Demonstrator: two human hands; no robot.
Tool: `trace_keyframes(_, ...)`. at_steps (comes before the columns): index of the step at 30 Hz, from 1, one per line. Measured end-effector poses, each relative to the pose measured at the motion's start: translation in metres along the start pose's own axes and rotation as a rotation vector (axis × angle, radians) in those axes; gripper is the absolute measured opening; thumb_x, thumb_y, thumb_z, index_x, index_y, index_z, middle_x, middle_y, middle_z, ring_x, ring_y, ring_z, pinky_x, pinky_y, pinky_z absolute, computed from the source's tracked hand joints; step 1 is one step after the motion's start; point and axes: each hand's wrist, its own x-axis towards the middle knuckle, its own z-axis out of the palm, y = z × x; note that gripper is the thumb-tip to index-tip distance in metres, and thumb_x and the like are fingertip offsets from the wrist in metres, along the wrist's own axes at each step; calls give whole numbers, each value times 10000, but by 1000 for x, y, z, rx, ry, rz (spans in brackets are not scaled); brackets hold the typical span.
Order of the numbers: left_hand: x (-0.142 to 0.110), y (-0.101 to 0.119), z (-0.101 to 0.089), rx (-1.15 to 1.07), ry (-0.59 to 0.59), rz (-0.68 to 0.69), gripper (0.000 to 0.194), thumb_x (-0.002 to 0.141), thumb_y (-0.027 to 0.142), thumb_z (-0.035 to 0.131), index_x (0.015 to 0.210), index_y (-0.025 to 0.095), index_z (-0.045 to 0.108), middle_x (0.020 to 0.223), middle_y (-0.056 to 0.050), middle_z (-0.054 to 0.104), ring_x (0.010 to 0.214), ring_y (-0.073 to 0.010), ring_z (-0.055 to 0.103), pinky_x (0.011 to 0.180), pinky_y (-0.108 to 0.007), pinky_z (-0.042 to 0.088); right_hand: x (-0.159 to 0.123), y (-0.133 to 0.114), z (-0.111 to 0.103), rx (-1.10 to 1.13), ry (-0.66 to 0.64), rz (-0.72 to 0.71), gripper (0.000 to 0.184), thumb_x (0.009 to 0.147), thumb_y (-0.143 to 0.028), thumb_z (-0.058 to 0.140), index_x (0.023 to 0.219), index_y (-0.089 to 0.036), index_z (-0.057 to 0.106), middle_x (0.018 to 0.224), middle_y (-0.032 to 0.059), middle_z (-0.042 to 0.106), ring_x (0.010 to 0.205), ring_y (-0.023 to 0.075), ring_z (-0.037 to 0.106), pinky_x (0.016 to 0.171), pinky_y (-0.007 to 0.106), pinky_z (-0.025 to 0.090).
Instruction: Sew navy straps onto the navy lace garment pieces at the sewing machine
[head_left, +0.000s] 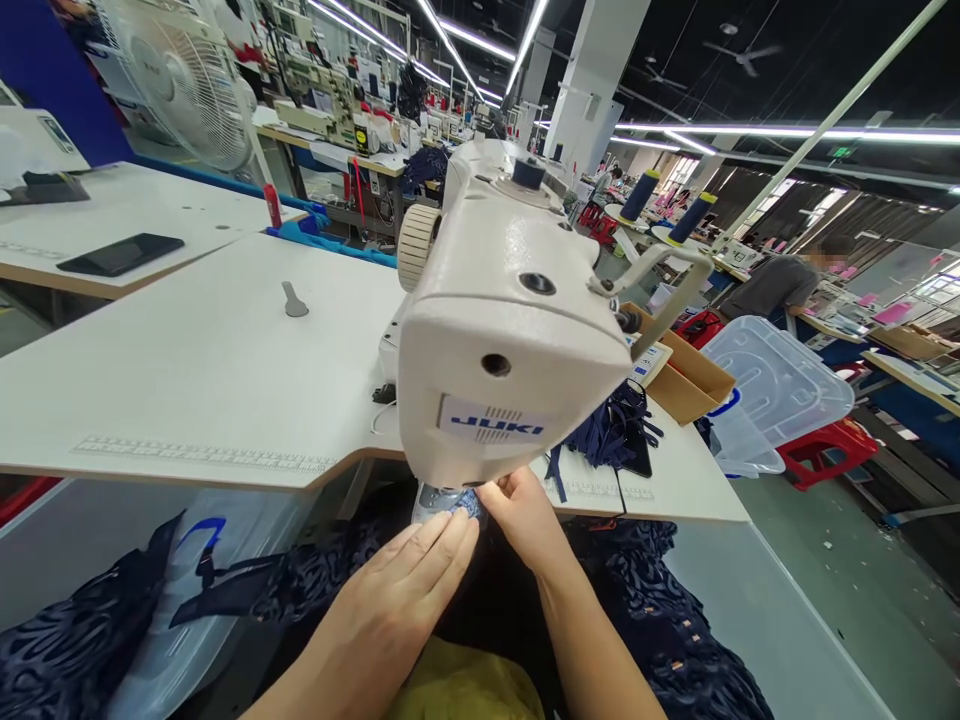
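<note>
Under the head of a white JUKI sewing machine (480,370), both hands meet at the small lit bed. My left hand (409,580) lies flat with fingers stretched forward, their tips pressing on a piece of blue lace fabric (471,502). From the right, my right hand (525,515) curls its fingers and thumb together at the edge of that fabric. The machine head hides the needle, the presser foot and part of the right fingertips. Navy patterned garments (300,580) hang below the table edge on the left, and more dark lace (660,620) lies at the right.
A bundle of navy straps (611,425) lies right of the machine, beside a cardboard box (690,375). A grey metal piece (294,300) rests on the tabletop (187,350). Clear plastic bins (780,380) stand at the right. A phone (120,254) and a fan (180,85) are left.
</note>
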Motion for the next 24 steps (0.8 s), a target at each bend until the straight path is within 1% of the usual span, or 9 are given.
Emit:
trace_keyframes(3,2,-3,-3,-4,8,5,427,915,59,292,1214,163,578,1230,-6,646,1125,-125,578,992,-257,419,0,-2,0,1,3,8,78,828,-247,589,828,-214,518,663,-60,441,673,126,493,703,244,440)
trace_keyframes(6,2,-3,0,-42,2,-12,427,919,73,286,1220,171,572,1225,-2,648,1126,-119,573,995,-257,409,0,-6,0,-15,5,8,93,820,-244,589,780,-216,509,642,-64,441,632,123,485,732,261,459)
trace_keyframes(9,-2,0,9,-91,20,-92,443,918,67,276,1230,198,561,1226,7,643,1139,-122,554,1014,-279,379,1,-10,0,-77,24,2,77,816,-235,569,753,-211,532,658,-50,497,625,127,502,757,281,476)
trace_keyframes(12,-4,4,15,-106,28,-119,428,924,79,288,1235,201,555,1237,6,635,1153,-136,533,1021,-300,352,6,-14,-1,-216,50,-47,71,801,-208,544,754,-203,597,693,-17,580,699,156,563,783,300,484)
trace_keyframes(15,-4,7,15,-54,19,-125,398,934,92,311,1220,184,571,1232,-5,640,1135,-154,540,1000,-306,350,13,-15,-2,-342,44,-94,111,778,-183,542,749,-201,648,658,-6,616,741,183,599,791,312,490)
trace_keyframes(19,-1,11,16,3,23,-167,347,931,117,404,1232,158,571,1222,-25,649,1100,-184,560,980,-327,360,23,-16,0,-405,50,-136,139,759,-175,545,719,-201,676,599,-3,626,729,196,617,779,314,499)
trace_keyframes(22,3,14,19,35,56,-195,320,927,165,469,1228,145,576,1192,-40,662,1093,-192,569,975,-332,374,27,-17,1,-406,19,-191,167,757,-189,527,720,-200,690,659,19,672,749,201,632,763,306,504)
trace_keyframes(24,7,14,18,69,108,-208,298,928,175,474,1197,136,597,1145,-48,680,1062,-187,585,957,-327,390,29,-18,2,-393,-7,-217,190,763,-199,514,756,-203,703,732,30,703,793,205,646,768,303,508)
